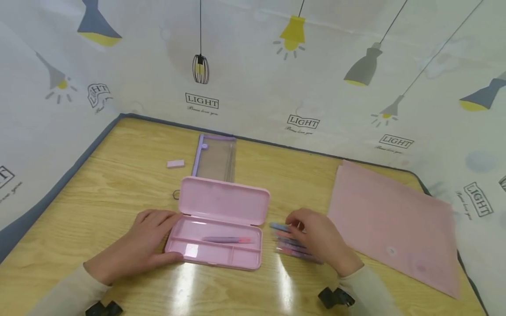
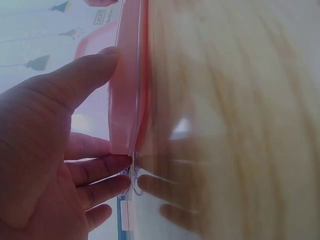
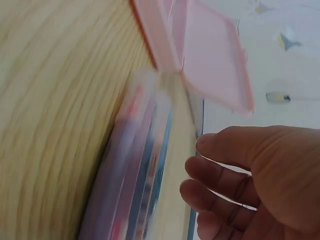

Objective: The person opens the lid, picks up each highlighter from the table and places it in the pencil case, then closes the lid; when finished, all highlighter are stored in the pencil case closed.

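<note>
A pink pencil case [image 1: 215, 264] lies with its lid up, one pen [image 1: 227, 240] with a pinkish end inside its compartments. At the case's left end my left hand [image 1: 140, 243] holds it, thumb along the front side and fingers at the back left corner. In the left wrist view the thumb [image 2: 92, 72] presses the case wall. My right hand [image 1: 318, 235] hovers over several pens [image 1: 290, 251] lying side by side right of the case. Its fingers [image 3: 205, 167] are loosely bent, and in the right wrist view a gap separates them from the pens [image 3: 130, 150].
Behind the case lies a clear zip pouch [image 1: 215, 158] with purple trim, and a small pink eraser [image 1: 175, 163] left of it. A dark ring [image 1: 176, 194] shows beside the lid. A pink folder [image 1: 391, 224] covers the table's right side. Printed fabric [image 1: 253, 87] encloses the table.
</note>
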`<action>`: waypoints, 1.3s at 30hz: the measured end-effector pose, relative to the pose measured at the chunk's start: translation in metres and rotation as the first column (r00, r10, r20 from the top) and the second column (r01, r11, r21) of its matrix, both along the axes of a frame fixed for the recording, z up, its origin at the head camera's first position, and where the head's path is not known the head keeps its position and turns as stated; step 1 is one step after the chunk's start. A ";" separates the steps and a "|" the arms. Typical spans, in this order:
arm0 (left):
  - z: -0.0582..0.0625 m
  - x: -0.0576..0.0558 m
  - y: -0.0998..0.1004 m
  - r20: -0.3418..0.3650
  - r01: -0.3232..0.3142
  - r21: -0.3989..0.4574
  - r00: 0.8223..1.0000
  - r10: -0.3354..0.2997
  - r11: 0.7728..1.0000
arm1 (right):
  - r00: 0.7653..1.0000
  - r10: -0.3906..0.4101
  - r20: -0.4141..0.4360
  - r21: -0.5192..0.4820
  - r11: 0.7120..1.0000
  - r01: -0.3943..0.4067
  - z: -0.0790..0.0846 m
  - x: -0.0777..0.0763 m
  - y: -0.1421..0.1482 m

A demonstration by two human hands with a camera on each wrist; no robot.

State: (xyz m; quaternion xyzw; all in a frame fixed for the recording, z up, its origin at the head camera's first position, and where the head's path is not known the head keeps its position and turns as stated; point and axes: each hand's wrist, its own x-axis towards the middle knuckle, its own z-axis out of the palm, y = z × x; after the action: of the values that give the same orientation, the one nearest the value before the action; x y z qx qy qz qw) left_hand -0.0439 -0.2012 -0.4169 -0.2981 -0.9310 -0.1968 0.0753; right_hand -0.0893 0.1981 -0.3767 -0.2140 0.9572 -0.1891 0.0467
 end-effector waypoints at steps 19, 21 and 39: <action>0.002 0.001 0.001 0.021 0.008 0.015 1.000 -0.008 1.000 | 0.997 -0.016 0.074 0.047 0.999 0.013 -0.013 -0.007 0.027; 0.002 0.001 0.001 0.020 0.008 0.017 1.000 -0.009 1.000 | 0.998 -0.002 0.065 0.057 0.998 -0.002 -0.014 -0.007 0.027; 0.002 0.000 -0.001 0.031 0.014 0.007 0.999 -0.014 1.000 | 0.995 0.077 -0.068 0.035 0.997 -0.075 0.010 0.011 0.003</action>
State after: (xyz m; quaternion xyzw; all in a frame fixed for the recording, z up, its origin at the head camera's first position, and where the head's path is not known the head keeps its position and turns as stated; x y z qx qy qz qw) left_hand -0.0444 -0.2022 -0.4153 -0.3012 -0.9293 -0.2050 0.0605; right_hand -0.0785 0.2014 -0.3664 -0.2560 0.9523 -0.1642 0.0242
